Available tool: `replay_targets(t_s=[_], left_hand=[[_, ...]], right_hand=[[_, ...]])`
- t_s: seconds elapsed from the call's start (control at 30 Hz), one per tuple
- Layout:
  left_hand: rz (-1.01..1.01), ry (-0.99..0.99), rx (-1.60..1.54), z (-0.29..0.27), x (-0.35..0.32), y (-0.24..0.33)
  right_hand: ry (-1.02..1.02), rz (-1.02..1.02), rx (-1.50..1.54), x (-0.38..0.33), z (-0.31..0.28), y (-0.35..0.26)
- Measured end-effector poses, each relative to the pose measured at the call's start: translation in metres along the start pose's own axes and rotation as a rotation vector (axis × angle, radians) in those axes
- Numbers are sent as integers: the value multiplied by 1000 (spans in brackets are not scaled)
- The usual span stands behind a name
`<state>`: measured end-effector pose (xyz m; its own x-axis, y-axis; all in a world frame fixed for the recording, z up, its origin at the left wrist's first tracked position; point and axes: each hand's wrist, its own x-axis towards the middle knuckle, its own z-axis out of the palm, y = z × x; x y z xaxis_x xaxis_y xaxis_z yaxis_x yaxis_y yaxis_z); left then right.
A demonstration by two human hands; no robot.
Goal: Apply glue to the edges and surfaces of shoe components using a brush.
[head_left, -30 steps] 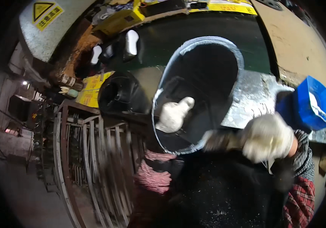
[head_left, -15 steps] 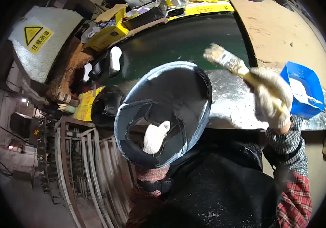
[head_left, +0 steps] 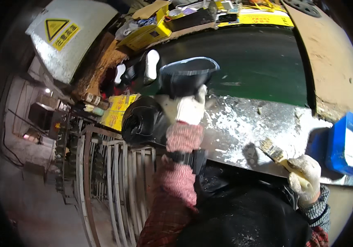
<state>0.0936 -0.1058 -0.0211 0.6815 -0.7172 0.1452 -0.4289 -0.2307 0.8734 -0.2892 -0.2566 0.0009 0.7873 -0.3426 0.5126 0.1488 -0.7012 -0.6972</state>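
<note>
The dark round shell (head_left: 188,76) has swung away from the person: half a second ago its hollow gaped just under the camera, now it sits edge-on over the bench's far, green part, gripped at its near rim by the gloved left hand (head_left: 189,109). The right hand (head_left: 304,177), closed round a paintbrush (head_left: 273,150), has dropped from above the shell to the bench's near edge, bristles on the white-smeared metal sheet (head_left: 258,127). A blue tub (head_left: 345,144) sits at the right end.
</note>
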Motion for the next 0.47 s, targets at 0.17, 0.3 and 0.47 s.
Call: replay_targets(t_s=[0.17,0.3,0.47], left_hand=[[-376,-29,-1062,-12,-13,36],[-598,-322,-950,-70,-161,5],[-1095,339,-864,-78,-463,-167]], right_hand=[[82,220,-47,-23,6,13],[-3,243,1,-23,17,19],[-208,314,140,18,51,-4]])
